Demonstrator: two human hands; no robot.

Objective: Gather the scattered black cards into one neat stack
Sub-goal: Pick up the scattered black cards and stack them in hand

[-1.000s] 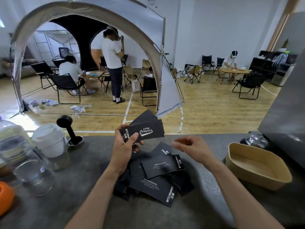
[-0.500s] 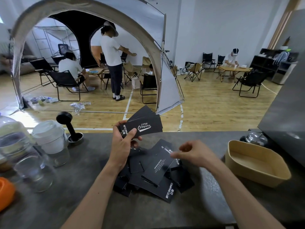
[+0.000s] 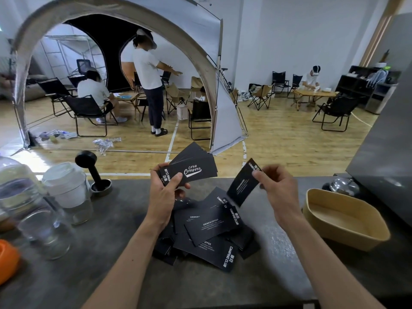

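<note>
My left hand (image 3: 163,195) grips a fanned bundle of black cards (image 3: 196,168) with white "Club Camping" print, held up above the counter. My right hand (image 3: 275,188) pinches a single black card (image 3: 242,186) by its upper end, tilted and lifted off the surface to the right of the bundle. Below both hands, several loose black cards (image 3: 209,233) lie overlapping in a messy pile on the dark grey counter (image 3: 111,241).
A beige oval tray (image 3: 343,219) sits at the right. Glass jars (image 3: 35,210), a lidded cup (image 3: 66,186), a black tamper (image 3: 93,172) and an orange item (image 3: 6,259) stand at the left. A chrome bell (image 3: 344,186) and grey panel are far right.
My right hand reached down to the pile, picked up one card and raised it to the level of the bundle. My left hand kept holding the bundle almost still.
</note>
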